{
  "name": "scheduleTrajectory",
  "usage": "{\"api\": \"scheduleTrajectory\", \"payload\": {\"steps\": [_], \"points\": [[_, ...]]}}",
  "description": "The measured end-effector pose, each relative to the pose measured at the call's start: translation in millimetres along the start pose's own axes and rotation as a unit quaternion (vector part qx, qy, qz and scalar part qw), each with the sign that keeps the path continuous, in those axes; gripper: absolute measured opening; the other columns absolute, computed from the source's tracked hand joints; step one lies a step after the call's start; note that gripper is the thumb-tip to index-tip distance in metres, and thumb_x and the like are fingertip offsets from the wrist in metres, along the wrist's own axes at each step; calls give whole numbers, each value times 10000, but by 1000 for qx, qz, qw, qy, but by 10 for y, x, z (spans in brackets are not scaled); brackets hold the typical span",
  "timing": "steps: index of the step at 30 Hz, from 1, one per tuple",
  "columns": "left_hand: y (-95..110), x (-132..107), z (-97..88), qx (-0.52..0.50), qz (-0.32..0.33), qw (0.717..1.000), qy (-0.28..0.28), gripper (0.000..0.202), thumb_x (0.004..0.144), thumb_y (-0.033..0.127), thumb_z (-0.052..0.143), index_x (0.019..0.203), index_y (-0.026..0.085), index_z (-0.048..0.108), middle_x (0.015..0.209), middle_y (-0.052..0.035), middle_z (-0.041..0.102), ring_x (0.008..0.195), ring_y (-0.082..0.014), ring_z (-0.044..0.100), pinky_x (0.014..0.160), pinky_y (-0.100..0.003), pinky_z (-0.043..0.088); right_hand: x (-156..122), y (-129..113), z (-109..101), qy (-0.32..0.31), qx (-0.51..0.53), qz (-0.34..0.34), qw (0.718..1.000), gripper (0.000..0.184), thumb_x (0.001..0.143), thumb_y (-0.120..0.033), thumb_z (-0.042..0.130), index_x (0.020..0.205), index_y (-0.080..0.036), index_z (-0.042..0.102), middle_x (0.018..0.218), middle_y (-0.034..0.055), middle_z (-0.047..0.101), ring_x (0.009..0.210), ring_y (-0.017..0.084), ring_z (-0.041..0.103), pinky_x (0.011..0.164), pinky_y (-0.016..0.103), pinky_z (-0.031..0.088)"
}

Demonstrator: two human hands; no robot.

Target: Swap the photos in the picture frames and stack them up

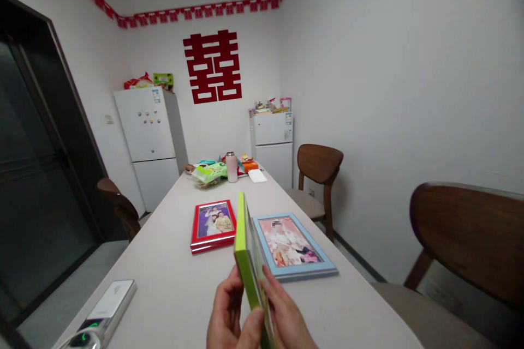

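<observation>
A lime-green picture frame (244, 248) stands on edge between my two hands, turned so that mostly its narrow side shows. My left hand (231, 311) grips its lower left side, thumb on the near edge. Against the opposite face lie the closed fingers of my right hand (284, 311). Behind it on the table are a red picture frame (213, 244) to the left and a light blue picture frame (305, 272) to the right, each with a photo. The face of the green frame is too slanted to make out.
A power bank (110, 299) with a cable lies at the near left of the table (172, 278). Snack bags (209, 173) and a pink bottle (231, 168) stand at the far end. Wooden chairs (320, 162) line both sides; two refrigerators (145, 125) stand behind.
</observation>
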State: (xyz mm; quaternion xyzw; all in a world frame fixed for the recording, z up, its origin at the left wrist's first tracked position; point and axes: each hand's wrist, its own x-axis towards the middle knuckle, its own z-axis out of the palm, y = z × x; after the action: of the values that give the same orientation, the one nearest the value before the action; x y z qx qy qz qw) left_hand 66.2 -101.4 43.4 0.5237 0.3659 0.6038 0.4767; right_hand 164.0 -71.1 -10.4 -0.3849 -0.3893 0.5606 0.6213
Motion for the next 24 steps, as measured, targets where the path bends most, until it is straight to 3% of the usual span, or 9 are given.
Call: {"api": "scheduleTrajectory", "payload": {"steps": [3, 5, 7, 9, 12, 15, 19, 22, 24], "points": [[33, 237, 140, -48, -32, 998, 19, 577, 662, 329, 604, 1156, 186, 342, 1135, -102, 532, 1042, -228, 497, 849, -318, 425, 279, -330, -468, 102, -63, -24, 993, 593, 668, -439, 536, 1191, -194, 405, 814, 34, 647, 676, 185, 600, 626, 305, 465], [-95, 403, 238, -51, -59, 997, -10, 594, 682, 272, 578, 1196, 166, 300, 1170, -111, 504, 1048, -211, 493, 856, -301, 420, 538, -518, -837, 138, -207, -28, 968, 561, 697, -369, 503, 1210, -170, 391, 793, 33, 652, 640, 171, 598, 594, 281, 458], [-346, 539, 351, -39, -68, 996, -36, 562, 688, 205, 533, 1193, 110, 308, 1200, -139, 475, 1076, -198, 470, 867, -271, 408, 798, -645, -1175, 146, -431, -16, 891, 506, 736, -303, 427, 1213, -139, 394, 757, 29, 655, 633, 157, 597, 582, 253, 448], [-644, 634, 462, 27, -77, 996, -43, 523, 703, 154, 472, 1196, 82, 314, 1208, -144, 470, 1073, -173, 475, 867, -238, 399, 1007, -707, -1434, 147, -494, -10, 857, 484, 718, -243, 425, 1177, -88, 439, 717, 47, 658, 646, 172, 599, 598, 255, 436], [-993, 715, 570, 73, -85, 993, -39, 486, 678, 106, 474, 1155, 73, 387, 1166, -135, 513, 1055, -175, 490, 882, -246, 378, 1198, -704, -1654, 146, -551, -8, 822, 457, 697, -216, 441, 1132, -85, 492, 731, 66, 664, 702, 189, 603, 649, 253, 419], [-1131, 736, 580, 104, -84, 990, -39, 462, 638, 83, 515, 1097, 104, 470, 1114, -103, 561, 1025, -192, 508, 894, -268, 360, 1281, -641, -1746, 144, -604, -16, 784, 430, 697, -215, 447, 1108, -112, 518, 856, 92, 658, 814, 208, 591, 709, 261, 403], [-1160, 709, 504, 110, -89, 989, -45, 460, 628, 69, 526, 1080, 150, 501, 1102, -60, 574, 1025, -175, 505, 890, -249, 357, 1318, -587, -1761, 131, -659, -30, 740, 379, 693, -191, 449, 1048, -124, 561, 952, 115, 634, 893, 222, 569, 767, 282, 387], [-1185, 727, 358, 97, -114, 989, -19, 464, 631, 92, 556, 1089, 123, 495, 1139, -101, 545, 1053, -187, 486, 877, -256, 371, 1330, -575, -1566, 115, -686, -62, 716, 384, 713, -187, 419, 1066, -96, 538, 1006, 146, 603, 942, 233, 542, 825, 311, 359], [-1199, 790, 192, 82, -135, 987, 17, 468, 643, 116, 572, 1102, 99, 480, 1188, -139, 496, 1078, -198, 467, 879, -261, 370, 1345, -527, -1277, 85, -693, -109, 707, 395, 746, -205, 384, 1105, -86, 499, 1105, 147, 544, 1030, 220, 480, 897, 311, 303]]}}
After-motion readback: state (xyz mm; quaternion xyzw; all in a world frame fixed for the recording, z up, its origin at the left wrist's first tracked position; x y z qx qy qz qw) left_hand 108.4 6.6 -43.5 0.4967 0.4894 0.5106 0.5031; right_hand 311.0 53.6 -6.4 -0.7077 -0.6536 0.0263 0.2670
